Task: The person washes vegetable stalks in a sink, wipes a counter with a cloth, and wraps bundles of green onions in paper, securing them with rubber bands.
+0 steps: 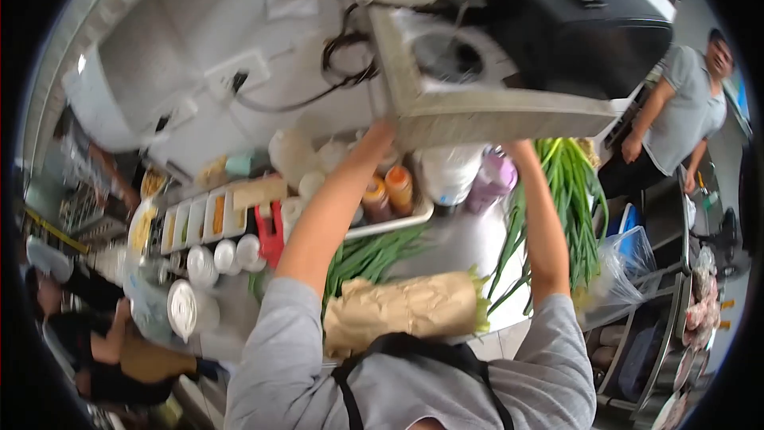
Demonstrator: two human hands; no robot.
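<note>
Both arms reach forward and up to a grey metal shelf (pixel 509 115) above the counter. My left hand (pixel 383 134) is at the shelf's left corner, its fingers hidden or too blurred to make out. My right hand (pixel 519 148) is at the underside of the shelf's front edge, with the fingers out of sight behind it. Under the shelf stand a white tub (pixel 450 171) and a purple container or bag (pixel 495 179). Sauce bottles (pixel 399 188) stand in a white tray (pixel 390 226) near my left forearm. Long green onions (pixel 565 191) lie beside my right forearm.
A brown paper-wrapped bundle of greens (pixel 402 309) lies right before me, with more green leaves (pixel 374 259) behind it. At left are a row of ingredient containers (pixel 199 219) and a white tub (pixel 191 309). A black appliance (pixel 581 32) sits on the shelf. People stand at both sides.
</note>
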